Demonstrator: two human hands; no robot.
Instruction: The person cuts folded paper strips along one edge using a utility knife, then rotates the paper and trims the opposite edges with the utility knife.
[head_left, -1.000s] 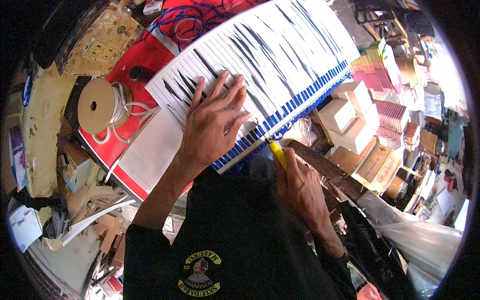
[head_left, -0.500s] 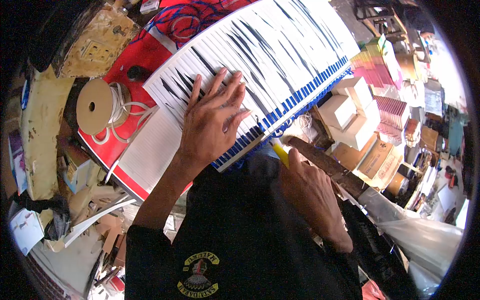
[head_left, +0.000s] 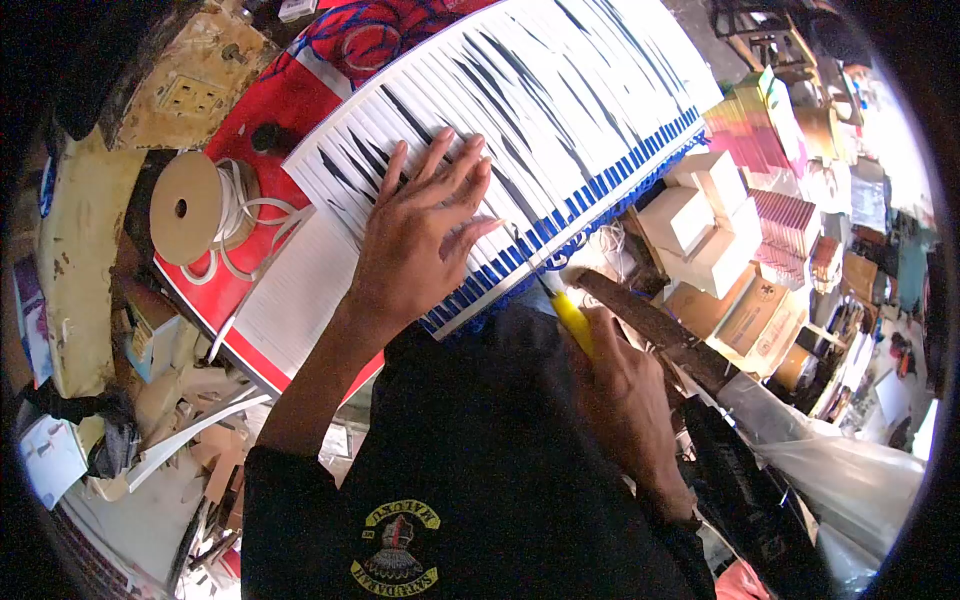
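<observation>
Fingers spread, my left hand [head_left: 415, 235] lies flat on a fanned row of white sheets [head_left: 560, 90] with dark streaks and a blue-striped edge. My right hand [head_left: 620, 390] is wrapped round a yellow-handled tool [head_left: 573, 322]. The tool's thin dark tip points at the striped edge, close to blue cord [head_left: 553, 262] that runs along it; whether the tip touches is too small to tell. Under the row, partly covered, lies a pale lined sheet [head_left: 300, 290] on a red surface [head_left: 262, 358].
A cardboard spool [head_left: 188, 208] with white strip and a dark round object [head_left: 268, 138] sit at the left. Tangled blue cord [head_left: 370, 42] lies at the top. White boxes [head_left: 680, 222] and a brown carton [head_left: 752, 322] stand at the right, beside a dark bar [head_left: 650, 325].
The yellow tool and my right hand have shifted slightly right and down from their place a second ago. My left hand stays spread on the sheets.
</observation>
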